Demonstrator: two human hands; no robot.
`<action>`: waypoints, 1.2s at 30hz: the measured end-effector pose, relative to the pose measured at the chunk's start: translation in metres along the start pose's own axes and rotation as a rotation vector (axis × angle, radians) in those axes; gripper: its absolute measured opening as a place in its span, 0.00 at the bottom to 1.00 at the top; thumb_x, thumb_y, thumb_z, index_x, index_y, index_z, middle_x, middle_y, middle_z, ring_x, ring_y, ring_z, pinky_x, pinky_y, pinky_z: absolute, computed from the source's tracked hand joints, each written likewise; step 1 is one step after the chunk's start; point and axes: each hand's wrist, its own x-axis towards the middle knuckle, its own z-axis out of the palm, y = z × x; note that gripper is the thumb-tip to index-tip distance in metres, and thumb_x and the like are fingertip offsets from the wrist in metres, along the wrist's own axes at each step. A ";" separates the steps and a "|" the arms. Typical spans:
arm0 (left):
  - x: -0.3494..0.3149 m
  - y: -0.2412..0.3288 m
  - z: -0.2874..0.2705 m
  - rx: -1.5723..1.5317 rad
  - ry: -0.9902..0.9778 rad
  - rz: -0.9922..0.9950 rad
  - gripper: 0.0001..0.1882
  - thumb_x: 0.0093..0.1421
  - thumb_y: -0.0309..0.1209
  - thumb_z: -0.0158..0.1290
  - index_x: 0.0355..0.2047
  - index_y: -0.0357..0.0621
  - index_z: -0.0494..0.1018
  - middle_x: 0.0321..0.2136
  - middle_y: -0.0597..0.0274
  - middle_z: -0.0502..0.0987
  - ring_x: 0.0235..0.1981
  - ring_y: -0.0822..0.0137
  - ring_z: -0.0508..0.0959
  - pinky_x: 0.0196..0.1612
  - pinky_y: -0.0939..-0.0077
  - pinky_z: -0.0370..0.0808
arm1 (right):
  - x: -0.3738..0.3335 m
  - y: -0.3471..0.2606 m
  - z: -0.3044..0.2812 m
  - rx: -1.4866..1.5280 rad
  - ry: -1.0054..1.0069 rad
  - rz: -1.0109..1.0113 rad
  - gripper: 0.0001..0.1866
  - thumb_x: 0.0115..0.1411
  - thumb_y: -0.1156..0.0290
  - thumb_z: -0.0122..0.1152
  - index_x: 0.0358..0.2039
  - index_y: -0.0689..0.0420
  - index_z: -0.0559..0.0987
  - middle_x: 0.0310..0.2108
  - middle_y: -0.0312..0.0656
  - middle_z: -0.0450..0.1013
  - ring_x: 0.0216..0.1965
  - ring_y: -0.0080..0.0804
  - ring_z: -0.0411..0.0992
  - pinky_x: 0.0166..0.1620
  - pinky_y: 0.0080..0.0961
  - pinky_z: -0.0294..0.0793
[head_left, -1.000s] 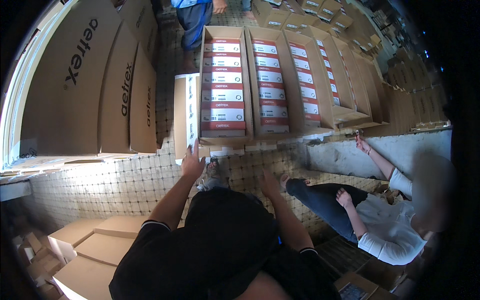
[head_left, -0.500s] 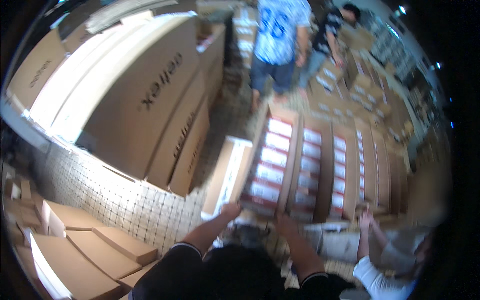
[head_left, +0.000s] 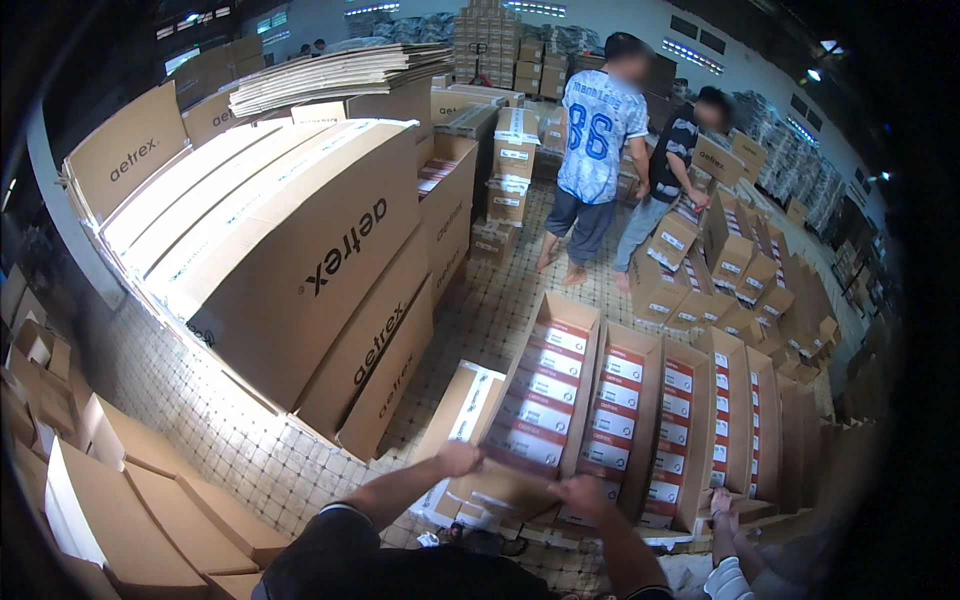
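Observation:
Both my hands are closed at the near end of a long open carton [head_left: 508, 400] packed with a row of red-and-white boxes [head_left: 540, 388]. My left hand [head_left: 460, 458] is at its near left corner, and my right hand [head_left: 582, 492] is at the near right corner, beside the neighbouring open carton [head_left: 652, 400]. A dark reddish strip runs between my hands, blurred; I cannot tell whether it is a box's side. Left of the carton lies a closed, taped carton [head_left: 452, 420].
More filled open cartons [head_left: 735, 430] stand in a row at right, where another person's hand [head_left: 722, 503] rests. Large cartons [head_left: 300, 240] are stacked at left. Two people [head_left: 600, 150] [head_left: 665, 180] stand beyond, near piled cartons [head_left: 740, 250]. Empty-looking cartons [head_left: 150, 500] lie at lower left.
The view has tilted up, showing more of the far warehouse. My hands stay at the carton's near end, the right one slightly lower. The person in the patterned shirt has turned aside.

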 end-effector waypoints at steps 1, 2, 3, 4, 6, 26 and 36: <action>0.013 -0.002 -0.024 0.034 0.022 0.046 0.17 0.59 0.48 0.45 0.34 0.48 0.72 0.26 0.49 0.78 0.29 0.48 0.79 0.31 0.51 0.74 | 0.004 0.011 -0.021 0.173 0.075 -0.012 0.28 0.62 0.42 0.44 0.28 0.54 0.81 0.28 0.49 0.76 0.31 0.48 0.75 0.38 0.42 0.73; 0.027 -0.004 -0.048 0.012 0.038 0.049 0.15 0.60 0.45 0.45 0.37 0.50 0.72 0.26 0.49 0.78 0.29 0.48 0.79 0.31 0.51 0.74 | 0.013 0.021 -0.040 0.190 0.048 0.056 0.30 0.63 0.43 0.43 0.26 0.57 0.81 0.23 0.51 0.75 0.27 0.48 0.75 0.37 0.43 0.72; 0.039 -0.006 -0.072 0.061 0.112 0.061 0.15 0.59 0.44 0.44 0.37 0.51 0.74 0.27 0.48 0.78 0.30 0.49 0.79 0.32 0.52 0.74 | 0.023 0.029 -0.057 0.174 0.146 0.028 0.29 0.63 0.44 0.44 0.26 0.58 0.80 0.23 0.52 0.75 0.27 0.48 0.75 0.37 0.43 0.72; 0.053 -0.010 -0.095 0.139 0.052 0.064 0.18 0.58 0.49 0.46 0.34 0.52 0.77 0.28 0.50 0.79 0.32 0.50 0.79 0.33 0.53 0.75 | 0.036 0.039 -0.073 0.177 0.079 0.103 0.27 0.63 0.45 0.46 0.28 0.58 0.80 0.27 0.53 0.76 0.30 0.48 0.75 0.38 0.43 0.72; 0.076 -0.010 -0.131 0.387 0.049 -0.082 0.20 0.55 0.54 0.48 0.33 0.55 0.79 0.31 0.56 0.80 0.35 0.54 0.80 0.36 0.57 0.76 | 0.058 0.054 -0.096 0.342 0.172 -0.028 0.26 0.62 0.45 0.47 0.33 0.57 0.81 0.31 0.53 0.77 0.35 0.49 0.76 0.41 0.43 0.72; 0.102 0.002 -0.173 -0.001 -0.042 -0.181 0.34 0.51 0.67 0.48 0.41 0.51 0.76 0.36 0.58 0.80 0.43 0.57 0.78 0.45 0.59 0.72 | 0.072 0.056 -0.147 0.084 -0.035 0.213 0.33 0.62 0.39 0.40 0.47 0.57 0.77 0.49 0.45 0.72 0.52 0.46 0.67 0.57 0.41 0.63; 0.096 0.012 -0.178 0.038 -0.092 -0.226 0.33 0.53 0.63 0.49 0.49 0.55 0.72 0.42 0.62 0.79 0.49 0.59 0.75 0.50 0.62 0.70 | 0.070 0.053 -0.144 0.078 -0.038 0.218 0.33 0.62 0.40 0.41 0.45 0.58 0.77 0.48 0.48 0.73 0.52 0.46 0.68 0.57 0.42 0.64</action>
